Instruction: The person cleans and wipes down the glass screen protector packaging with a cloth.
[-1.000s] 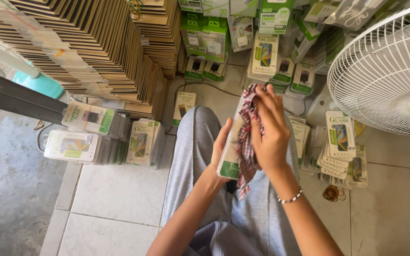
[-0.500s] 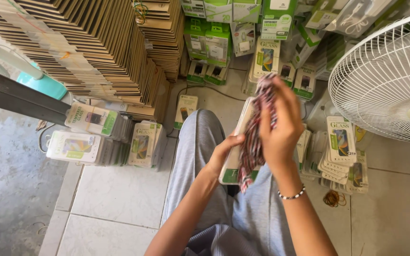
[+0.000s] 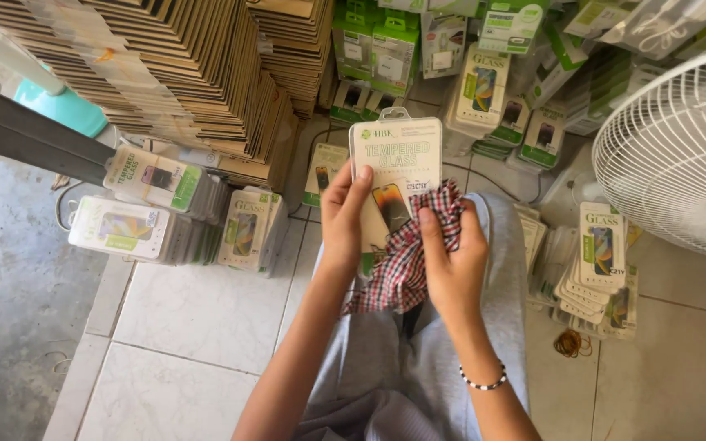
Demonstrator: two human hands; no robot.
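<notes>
Flat white packet (image 3: 396, 163) with a green logo and a phone picture, held upright at centre frame, above grey-trousered knees (image 3: 496, 269). Clamped at its left edge by the left hand (image 3: 345, 212), thumb across the front, fingers behind. Pressed at 5 o'clock on its lower face by a red-and-white checked cloth (image 3: 406, 261), bunched and hanging down toward the lap. Cloth gripped in the right hand (image 3: 451, 261), fingers closed round the folds, thumb tip on the packet's lower front. Beaded bracelet (image 3: 484, 384) around the right wrist, at 5 o'clock from the packet.

At 9 o'clock from the packet, on the tiled floor (image 3: 198, 310): three leaning rows of similar packets (image 3: 165, 208), faces up. At 10 to 11 o'clock, tall stacks of flat brown cardboard sleeves (image 3: 165, 73), some wrapped in clear film. Teal fan base (image 3: 63, 106) at the far left, under a dark bar (image 3: 26, 135). At 12 to 1 o'clock, a heap of green-and-white boxes (image 3: 377, 45) and more packets leaning together. At 3 o'clock, a white fan guard (image 3: 680, 147), with a fanned pile of packets (image 3: 594, 261) just below it, close beside the right knee. Rubber bands (image 3: 569, 343) on the floor at 4 o'clock, near that pile.
</notes>
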